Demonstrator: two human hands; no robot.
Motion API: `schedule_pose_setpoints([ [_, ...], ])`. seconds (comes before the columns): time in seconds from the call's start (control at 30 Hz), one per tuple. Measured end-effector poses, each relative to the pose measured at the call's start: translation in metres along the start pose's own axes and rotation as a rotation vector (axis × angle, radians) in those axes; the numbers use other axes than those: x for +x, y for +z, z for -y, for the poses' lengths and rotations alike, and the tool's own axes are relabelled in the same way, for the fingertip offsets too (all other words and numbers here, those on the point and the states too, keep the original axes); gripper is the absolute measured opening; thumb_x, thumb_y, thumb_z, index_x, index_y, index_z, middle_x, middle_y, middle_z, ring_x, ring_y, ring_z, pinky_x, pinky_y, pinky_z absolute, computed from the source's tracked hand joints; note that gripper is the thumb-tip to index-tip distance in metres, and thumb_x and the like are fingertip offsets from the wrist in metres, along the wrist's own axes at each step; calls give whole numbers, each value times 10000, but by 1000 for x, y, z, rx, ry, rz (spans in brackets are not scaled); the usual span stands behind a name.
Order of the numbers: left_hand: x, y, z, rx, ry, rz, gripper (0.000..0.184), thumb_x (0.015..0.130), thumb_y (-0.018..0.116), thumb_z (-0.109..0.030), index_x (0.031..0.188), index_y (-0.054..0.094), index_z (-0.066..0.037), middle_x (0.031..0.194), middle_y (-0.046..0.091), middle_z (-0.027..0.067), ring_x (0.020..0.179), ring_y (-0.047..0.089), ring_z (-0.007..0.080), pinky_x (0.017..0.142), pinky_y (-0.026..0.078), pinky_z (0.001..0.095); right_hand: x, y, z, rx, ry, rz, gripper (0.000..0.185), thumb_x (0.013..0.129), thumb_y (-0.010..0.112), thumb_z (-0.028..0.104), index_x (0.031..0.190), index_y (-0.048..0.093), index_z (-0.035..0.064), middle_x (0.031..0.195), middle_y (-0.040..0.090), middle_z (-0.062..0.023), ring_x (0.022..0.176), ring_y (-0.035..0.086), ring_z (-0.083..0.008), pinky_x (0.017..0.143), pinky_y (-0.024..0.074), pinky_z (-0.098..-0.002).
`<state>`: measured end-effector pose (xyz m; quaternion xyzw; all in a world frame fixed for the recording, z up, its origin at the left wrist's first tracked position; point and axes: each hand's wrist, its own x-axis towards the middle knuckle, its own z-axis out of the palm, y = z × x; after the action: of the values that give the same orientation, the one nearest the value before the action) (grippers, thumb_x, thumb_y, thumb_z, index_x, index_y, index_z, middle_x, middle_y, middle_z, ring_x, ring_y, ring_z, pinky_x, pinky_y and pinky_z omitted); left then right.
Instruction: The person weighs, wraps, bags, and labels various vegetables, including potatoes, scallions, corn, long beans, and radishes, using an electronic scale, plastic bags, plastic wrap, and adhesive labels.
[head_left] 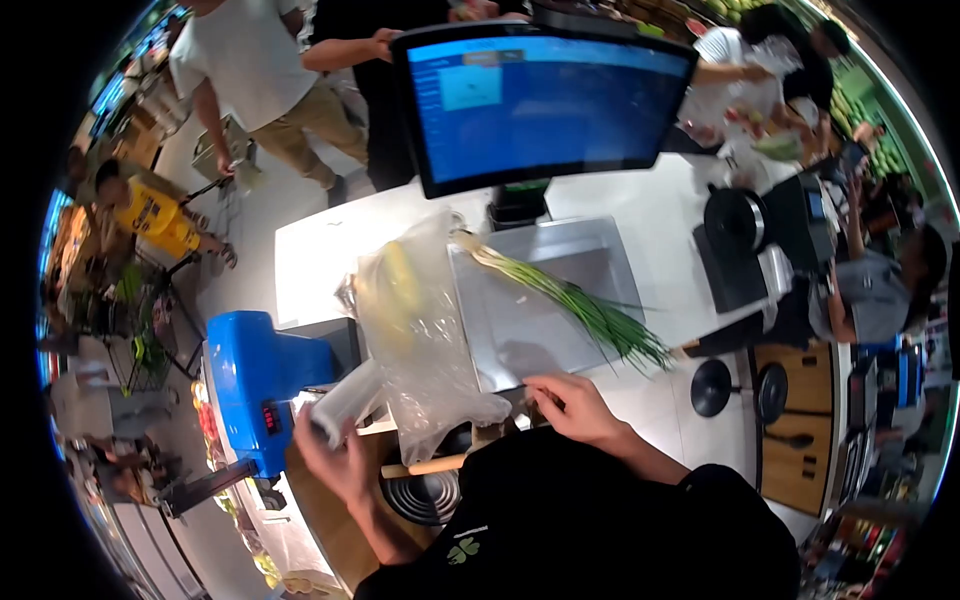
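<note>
My left hand (pixel 338 462) is blurred, with fingers and thumb apart close to the lower end of a roll of clear plastic bags (pixel 352 398); whether it touches the roll is unclear. My right hand (pixel 578 408) is at the front edge of the scale's metal plate (pixel 510 335), its index finger stretched out and nothing visible held. Across that plate lies a bunch of green onions (pixel 560 285), white ends toward the far left. Left of them, a clear plastic bag (pixel 430 350) with pale yellow-green produce (pixel 400 285) inside overlaps the plate's left edge.
A large screen (pixel 550 105) stands behind the scale on the white counter (pixel 310 265). A blue machine (pixel 245 380) is at the left. A black tape dispenser (pixel 735 225) sits at the right. People stand around the counter, one holding bagged goods at the far right.
</note>
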<state>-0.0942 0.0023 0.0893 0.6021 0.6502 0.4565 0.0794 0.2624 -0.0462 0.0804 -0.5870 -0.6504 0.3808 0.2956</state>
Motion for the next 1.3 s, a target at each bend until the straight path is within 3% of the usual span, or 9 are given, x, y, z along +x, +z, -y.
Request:
schedule_pose_setpoints([
  [0.2, -18, -127, -96, -132, 467, 136, 756, 790, 760, -274, 1435, 439, -44, 1218, 552, 325, 1093, 593, 426, 912, 511, 513, 0, -4, 79, 237, -691, -121, 439, 835, 737, 150, 1240, 632, 19, 1113, 649, -156, 1007, 652, -334, 848, 535, -398],
  [0.37, -51, -113, -155, -681, 656, 430, 812, 745, 745, -307, 1422, 387, -36, 1129, 543, 336, 836, 668, 417, 776, 580, 478, -19, -11, 102, 419, -640, 621, 903, 706, 863, 371, 1446, 469, 34, 1382, 529, -171, 1230, 568, -371, 1017, 462, -429],
  [0.47, -107, -77, -193, -707, 150, 453, 957, 733, 783, -363, 1487, 317, 0, 1198, 546, 310, 978, 658, 402, 882, 550, 475, -48, -28, 59, 457, -520, 998, 850, 692, 862, 351, 1388, 501, 23, 1271, 621, -160, 1142, 640, -342, 953, 506, -403],
  [0.6, -159, -1, -234, -780, -294, 396, 1073, 673, 840, -426, 1519, 358, 24, 1372, 548, 139, 1254, 558, 272, 1042, 447, 386, -118, -68, -8, 544, -247, 532, 794, 692, 872, 310, 1349, 534, 20, 1161, 676, -125, 1066, 663, -234, 923, 518, -371],
  [0.67, -215, 28, -190, -740, -533, 612, 746, 716, 885, -198, 1330, 532, 35, 1257, 618, 94, 1160, 599, 204, 988, 472, 331, -147, -81, -34, 664, -218, 375, 812, 688, 870, 330, 1360, 535, 20, 1191, 667, -138, 1090, 650, -244, 944, 506, -378],
  [0.77, -242, 65, -232, -524, -270, 566, 161, 923, 705, -81, 1031, 631, 13, 895, 667, 35, 795, 600, 123, 738, 480, 276, -186, -100, -62, 781, -131, 184, 813, 699, 872, 355, 1365, 543, 22, 1235, 651, -144, 1129, 629, -259, 973, 492, -386],
  [0.9, -236, 82, -283, -908, -288, 498, 130, 1022, 577, -101, 1057, 614, 18, 800, 612, 5, 650, 519, 70, 598, 400, 224, -222, -129, -104, 1006, -100, 218, 746, 731, 862, 318, 1331, 550, 4, 1212, 645, -130, 1159, 618, -260, 998, 489, -399],
  [1.03, -225, 85, -300, -551, 64, 521, 155, 1030, 537, -104, 1073, 605, 29, 714, 520, -41, 611, 431, 12, 537, 304, 190, -243, -122, -115, 1540, -176, 199, 739, 697, 864, 349, 1287, 568, 16, 1190, 648, -176, 1131, 637, -326, 984, 517, -448],
  [1.3, -190, 35, -322, -696, -63, 579, 103, 971, 625, -117, 969, 632, -14, 790, 546, -35, 681, 456, 44, 611, 332, 208, -248, -114, -142, 1745, -128, 189, 862, 786, 761, 417, 1454, 375, 31, 1244, 555, -182, 1159, 599, -361, 1004, 524, -585],
])
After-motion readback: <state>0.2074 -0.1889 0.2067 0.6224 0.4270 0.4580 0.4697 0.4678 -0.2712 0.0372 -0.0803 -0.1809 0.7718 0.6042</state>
